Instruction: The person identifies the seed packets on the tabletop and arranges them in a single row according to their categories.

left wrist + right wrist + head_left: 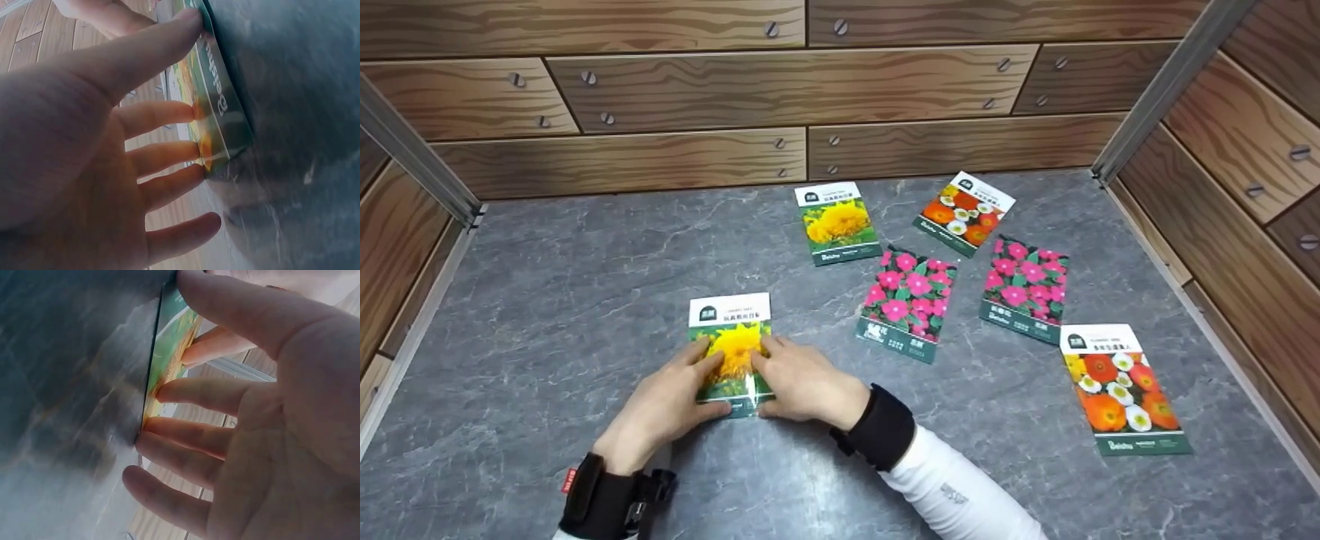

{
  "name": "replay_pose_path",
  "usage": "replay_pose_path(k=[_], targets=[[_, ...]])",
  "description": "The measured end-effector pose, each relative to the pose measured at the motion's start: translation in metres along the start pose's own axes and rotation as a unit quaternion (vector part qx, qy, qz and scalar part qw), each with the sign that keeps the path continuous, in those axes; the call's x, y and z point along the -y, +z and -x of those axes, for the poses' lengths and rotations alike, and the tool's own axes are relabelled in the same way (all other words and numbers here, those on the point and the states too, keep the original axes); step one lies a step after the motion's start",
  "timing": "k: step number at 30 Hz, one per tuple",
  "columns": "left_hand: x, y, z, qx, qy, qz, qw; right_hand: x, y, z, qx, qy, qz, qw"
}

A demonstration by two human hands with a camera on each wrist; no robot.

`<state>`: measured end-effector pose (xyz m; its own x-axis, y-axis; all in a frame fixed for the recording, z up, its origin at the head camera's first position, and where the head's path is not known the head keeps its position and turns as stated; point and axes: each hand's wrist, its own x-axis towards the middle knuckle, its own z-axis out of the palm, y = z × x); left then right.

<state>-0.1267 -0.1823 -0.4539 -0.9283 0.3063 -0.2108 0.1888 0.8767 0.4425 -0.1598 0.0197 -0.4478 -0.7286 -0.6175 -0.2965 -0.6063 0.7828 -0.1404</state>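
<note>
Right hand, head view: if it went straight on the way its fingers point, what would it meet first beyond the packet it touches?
Most likely the left hand, facing the right hand across the yellow-flower seed packet; depth is hard to judge, so it might narrowly miss.

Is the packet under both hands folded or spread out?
Spread out. In the head view, the packet shows its white header, yellow flower and green bottom band, with no fold visible.
</note>
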Motion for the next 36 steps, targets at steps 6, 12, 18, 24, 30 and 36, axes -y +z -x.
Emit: replay_pose_path(k=[6, 12, 18, 24, 30, 36], targets=[[-0.001, 0.0, -0.004, 0.005, -0.003, 0.004, 1.0, -0.002, 0.0, 0.002, -0.004, -0.001, 0.006, 1.0], [0.001, -0.002, -0.005, 0.012, -0.013, 0.002, 0.9998, 0.001, 0.002, 0.0, -0.004, -0.002, 0.014, 0.9999], [0.008, -0.007, -0.006, 0.016, -0.023, 0.005, 0.9996, 0.006, 0.002, -0.004, -0.007, -0.002, 0.023, 0.9997], [0.019, -0.011, -0.008, 0.016, -0.017, 0.013, 0.9997, 0.012, -0.001, -0.013, -0.007, -0.001, 0.024, 0.9997], [0.039, -0.018, -0.004, 0.02, -0.024, 0.024, 0.9992, 0.027, -0.001, -0.027, 0.001, 0.008, 0.024, 0.9997], [0.064, -0.024, -0.003, 0.032, -0.038, 0.033, 0.9982, 0.044, -0.001, -0.041, -0.006, 0.012, 0.036, 0.9992]])
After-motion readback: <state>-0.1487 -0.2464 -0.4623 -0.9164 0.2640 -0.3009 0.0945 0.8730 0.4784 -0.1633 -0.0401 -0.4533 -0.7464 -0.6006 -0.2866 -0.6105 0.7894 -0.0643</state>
